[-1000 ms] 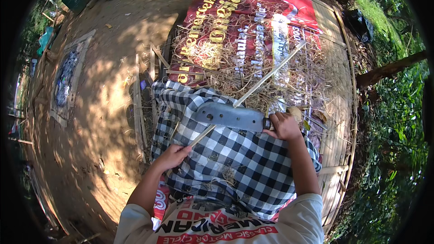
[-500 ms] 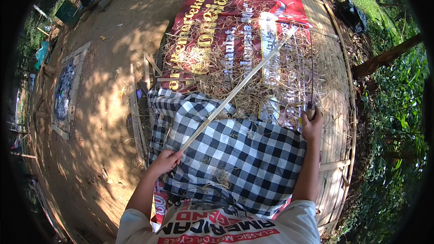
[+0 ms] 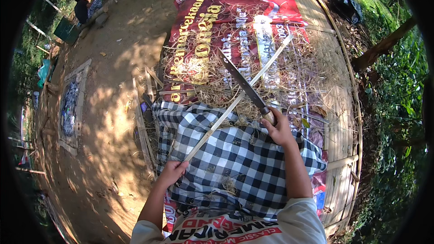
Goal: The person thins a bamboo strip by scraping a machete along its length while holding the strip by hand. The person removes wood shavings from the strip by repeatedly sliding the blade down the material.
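The left hand, left of centre in the lower half of the frame, grips the lower end of a thin pale stick, which slants toward the upper right. The right hand, right of centre, is closed around the handle of a knife; its blade points to the upper left and crosses over the stick, but I cannot tell if they touch. Below lies a checkered cloth; above, curly shavings cover a red banner on a bamboo platform.

metal-bladed knife, smooth wooden strip, matt cloth
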Available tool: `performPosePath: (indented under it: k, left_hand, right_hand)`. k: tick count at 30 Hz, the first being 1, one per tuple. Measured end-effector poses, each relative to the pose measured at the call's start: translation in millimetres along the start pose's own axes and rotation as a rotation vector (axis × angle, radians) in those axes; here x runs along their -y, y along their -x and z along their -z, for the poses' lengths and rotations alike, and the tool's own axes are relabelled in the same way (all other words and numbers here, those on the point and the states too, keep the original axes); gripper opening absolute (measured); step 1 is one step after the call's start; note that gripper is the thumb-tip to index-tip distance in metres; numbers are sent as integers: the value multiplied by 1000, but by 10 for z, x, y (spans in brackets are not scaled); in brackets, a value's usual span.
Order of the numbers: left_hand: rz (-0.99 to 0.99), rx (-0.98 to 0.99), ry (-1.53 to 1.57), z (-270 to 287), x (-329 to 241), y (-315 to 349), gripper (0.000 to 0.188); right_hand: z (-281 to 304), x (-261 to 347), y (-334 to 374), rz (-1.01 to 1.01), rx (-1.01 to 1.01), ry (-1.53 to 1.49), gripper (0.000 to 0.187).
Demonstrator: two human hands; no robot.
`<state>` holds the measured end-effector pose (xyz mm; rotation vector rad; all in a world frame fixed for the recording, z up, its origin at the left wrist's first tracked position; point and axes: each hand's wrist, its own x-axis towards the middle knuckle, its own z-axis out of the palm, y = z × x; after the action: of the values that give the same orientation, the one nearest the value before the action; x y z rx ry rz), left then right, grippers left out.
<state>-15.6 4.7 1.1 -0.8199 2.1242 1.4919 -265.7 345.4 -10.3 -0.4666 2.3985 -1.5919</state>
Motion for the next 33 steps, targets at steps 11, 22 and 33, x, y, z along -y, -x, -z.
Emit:
performPosePath:
  k: [11,22,33]
  left_hand:
    - [-103,-39,2,-5,127,3,46]
    - [-158,61,46,67,187,-64,40]
    - [-86,38,220,45,255,-73,47]
  right_hand:
    - [-144,110,42,-327,31,-517,22]
    - [84,190,239,-348,0,-644,39]
    - [-166,170,689,-325,45,-1214,33]
